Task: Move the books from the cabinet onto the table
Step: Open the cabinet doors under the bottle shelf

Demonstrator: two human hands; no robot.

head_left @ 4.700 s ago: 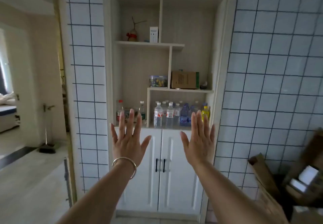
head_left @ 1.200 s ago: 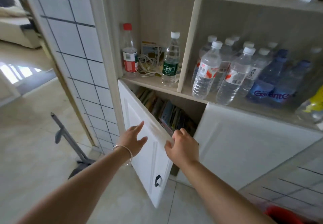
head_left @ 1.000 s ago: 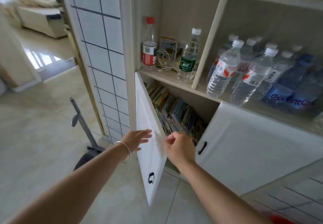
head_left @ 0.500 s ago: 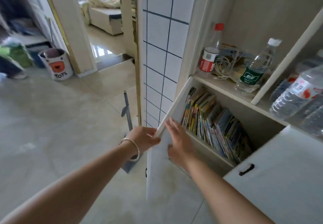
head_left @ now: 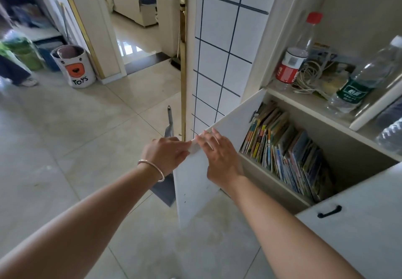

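The left hand (head_left: 166,153) grips the top edge of the open cabinet door (head_left: 195,183), fingers curled over it. The right hand (head_left: 217,154) lies flat on the door's inner face, fingers straight and slightly apart. The books (head_left: 282,148) stand in a leaning row inside the cabinet (head_left: 348,161), right of the hands, below a shelf of bottles (head_left: 291,61).

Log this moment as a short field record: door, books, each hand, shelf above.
door: white left cabinet door swung wide open
books: row of thin colourful books standing, leaning, inside the cabinet, untouched
left hand: grips the door's top corner from outside
right hand: fingers straight, flat on the door's inner face
shelf above: red-capped clear bottle, green-labelled bottle, tangled white cables
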